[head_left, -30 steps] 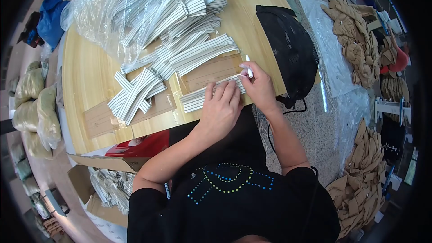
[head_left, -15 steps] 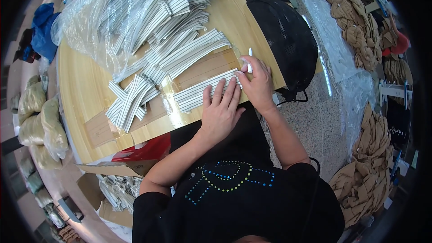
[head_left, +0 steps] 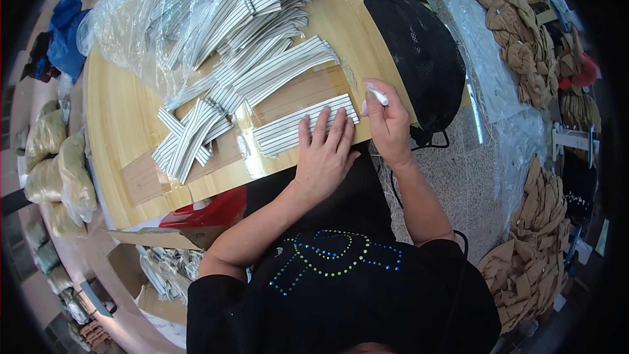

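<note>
A striped white fabric strip [head_left: 278, 134] lies flat near the front edge of the wooden table. My left hand [head_left: 322, 160] rests on it, fingers stretched out over its right half. Just past the strip's right end, my right hand [head_left: 390, 128] is closed around a white pen [head_left: 378, 95], whose one end sticks out above the fingers. Taped brown cardboard [head_left: 314, 90] shows behind the strip. Another layered striped piece [head_left: 288, 71] lies beyond that. Two or more striped strips [head_left: 190, 137] cross each other to the left.
A clear plastic bag [head_left: 131, 46] and heaped striped pieces [head_left: 249, 13] cover the table's far left. A black mesh bag [head_left: 416, 52] lies along its right edge. Below left stands a cardboard box [head_left: 126, 269] with striped fabric inside. Brown fabric piles [head_left: 524, 262] lie at right.
My right hand has moved back from the strip's right end, slightly right and nearer me, and the pen has tilted. The left hand stays on the strip.
</note>
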The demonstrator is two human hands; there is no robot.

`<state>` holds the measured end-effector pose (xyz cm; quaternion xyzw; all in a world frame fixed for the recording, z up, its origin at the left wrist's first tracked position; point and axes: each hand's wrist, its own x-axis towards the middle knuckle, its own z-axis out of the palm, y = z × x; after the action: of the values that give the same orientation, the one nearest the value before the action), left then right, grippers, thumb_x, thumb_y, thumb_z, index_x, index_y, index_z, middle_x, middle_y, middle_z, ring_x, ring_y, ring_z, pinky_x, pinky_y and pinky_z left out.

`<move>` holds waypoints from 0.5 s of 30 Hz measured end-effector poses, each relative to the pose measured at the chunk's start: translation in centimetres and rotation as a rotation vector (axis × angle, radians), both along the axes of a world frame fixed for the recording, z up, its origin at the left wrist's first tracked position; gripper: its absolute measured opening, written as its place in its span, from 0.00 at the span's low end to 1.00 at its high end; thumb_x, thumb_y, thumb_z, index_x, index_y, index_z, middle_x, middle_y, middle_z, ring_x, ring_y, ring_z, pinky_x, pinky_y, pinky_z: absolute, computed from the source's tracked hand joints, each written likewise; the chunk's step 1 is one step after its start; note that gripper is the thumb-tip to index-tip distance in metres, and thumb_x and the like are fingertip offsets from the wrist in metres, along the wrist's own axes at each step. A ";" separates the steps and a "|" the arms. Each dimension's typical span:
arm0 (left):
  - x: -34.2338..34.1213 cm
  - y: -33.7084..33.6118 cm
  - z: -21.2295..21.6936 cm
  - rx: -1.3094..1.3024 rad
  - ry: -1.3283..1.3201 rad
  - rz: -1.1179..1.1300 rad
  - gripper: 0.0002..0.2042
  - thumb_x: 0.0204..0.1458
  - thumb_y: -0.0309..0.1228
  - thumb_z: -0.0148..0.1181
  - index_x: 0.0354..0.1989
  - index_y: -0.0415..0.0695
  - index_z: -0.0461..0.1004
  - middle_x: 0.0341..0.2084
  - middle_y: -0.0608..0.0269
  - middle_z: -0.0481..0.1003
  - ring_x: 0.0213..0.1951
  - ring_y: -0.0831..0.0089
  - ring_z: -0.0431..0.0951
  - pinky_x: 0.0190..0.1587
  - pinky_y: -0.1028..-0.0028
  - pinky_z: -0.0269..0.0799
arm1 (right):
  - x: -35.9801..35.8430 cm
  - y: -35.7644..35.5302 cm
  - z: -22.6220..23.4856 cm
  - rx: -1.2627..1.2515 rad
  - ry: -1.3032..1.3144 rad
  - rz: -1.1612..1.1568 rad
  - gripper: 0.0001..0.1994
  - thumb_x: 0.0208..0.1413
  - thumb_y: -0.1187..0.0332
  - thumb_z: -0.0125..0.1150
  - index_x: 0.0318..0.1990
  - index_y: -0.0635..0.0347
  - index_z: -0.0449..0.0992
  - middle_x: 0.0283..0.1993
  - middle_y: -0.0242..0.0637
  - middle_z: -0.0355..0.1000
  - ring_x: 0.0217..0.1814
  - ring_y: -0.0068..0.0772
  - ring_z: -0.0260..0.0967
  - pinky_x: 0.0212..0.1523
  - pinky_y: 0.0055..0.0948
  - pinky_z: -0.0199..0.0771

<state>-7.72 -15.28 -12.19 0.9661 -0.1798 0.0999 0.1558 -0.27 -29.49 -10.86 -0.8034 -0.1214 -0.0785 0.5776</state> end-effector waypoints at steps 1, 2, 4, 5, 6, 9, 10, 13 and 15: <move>0.0 -0.1 0.0 -0.002 0.002 0.011 0.32 0.48 0.43 0.65 0.60 0.40 0.66 0.62 0.52 0.62 0.64 0.51 0.59 0.64 0.48 0.49 | -0.1 0.0 0.4 0.051 0.074 0.067 0.10 0.64 0.73 0.53 0.50 0.64 0.72 0.37 0.30 0.72 0.37 0.17 0.67 0.40 0.21 0.70; 0.0 -0.3 0.0 -0.005 0.004 0.023 0.32 0.48 0.43 0.64 0.60 0.39 0.66 0.62 0.51 0.62 0.65 0.50 0.58 0.65 0.47 0.48 | 0.0 0.0 0.5 0.040 0.072 0.076 0.10 0.64 0.73 0.53 0.50 0.64 0.72 0.37 0.30 0.72 0.37 0.17 0.67 0.40 0.21 0.70; -0.1 -0.1 -0.4 -0.017 0.010 0.019 0.32 0.48 0.43 0.64 0.60 0.39 0.65 0.63 0.51 0.61 0.65 0.50 0.57 0.65 0.45 0.47 | 0.3 0.0 0.5 0.062 0.220 0.148 0.08 0.63 0.74 0.52 0.48 0.65 0.72 0.37 0.29 0.71 0.38 0.16 0.66 0.39 0.20 0.69; 0.0 -0.1 -0.5 -0.018 0.018 0.007 0.32 0.49 0.43 0.64 0.60 0.39 0.65 0.63 0.51 0.61 0.66 0.49 0.56 0.65 0.44 0.46 | 0.4 -0.1 0.2 0.050 0.220 0.157 0.08 0.63 0.74 0.52 0.48 0.65 0.72 0.37 0.29 0.71 0.38 0.16 0.66 0.39 0.20 0.69; 0.0 -0.1 -0.6 -0.028 0.017 0.017 0.32 0.49 0.43 0.64 0.60 0.39 0.65 0.63 0.51 0.61 0.66 0.49 0.56 0.65 0.44 0.46 | 0.5 -0.2 -0.1 0.056 0.222 0.174 0.07 0.63 0.74 0.53 0.47 0.65 0.72 0.37 0.29 0.71 0.38 0.16 0.66 0.39 0.20 0.69; -0.1 0.0 -0.5 -0.016 0.031 0.004 0.34 0.48 0.44 0.64 0.61 0.38 0.64 0.63 0.51 0.61 0.67 0.49 0.55 0.65 0.43 0.46 | 0.3 -0.1 0.0 -0.002 0.216 0.197 0.06 0.62 0.74 0.54 0.43 0.66 0.71 0.37 0.30 0.71 0.37 0.15 0.66 0.38 0.20 0.69; -0.1 0.0 -0.6 -0.013 0.033 -0.004 0.35 0.48 0.44 0.64 0.62 0.39 0.63 0.64 0.52 0.60 0.67 0.49 0.55 0.65 0.43 0.46 | 0.3 0.0 0.2 -0.060 0.201 0.193 0.05 0.61 0.75 0.54 0.42 0.66 0.71 0.36 0.31 0.72 0.37 0.15 0.66 0.37 0.20 0.69; -0.1 0.1 -0.4 -0.012 0.036 -0.012 0.36 0.47 0.45 0.64 0.63 0.39 0.62 0.64 0.53 0.60 0.67 0.49 0.54 0.65 0.43 0.46 | 0.4 0.1 -0.3 -0.078 0.178 0.192 0.06 0.61 0.75 0.55 0.43 0.66 0.71 0.35 0.31 0.72 0.35 0.15 0.66 0.36 0.20 0.69; -0.1 0.1 -0.4 -0.013 0.038 -0.018 0.36 0.47 0.45 0.65 0.63 0.39 0.62 0.64 0.54 0.60 0.67 0.49 0.54 0.65 0.43 0.46 | 0.4 0.2 -0.4 -0.095 0.162 0.191 0.06 0.60 0.75 0.56 0.43 0.66 0.71 0.34 0.31 0.72 0.35 0.16 0.66 0.35 0.20 0.69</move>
<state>-7.80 -15.21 -12.63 0.9651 -0.1849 0.0815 0.1664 0.13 -29.32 -11.23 -0.8182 -0.1539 0.0480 0.5518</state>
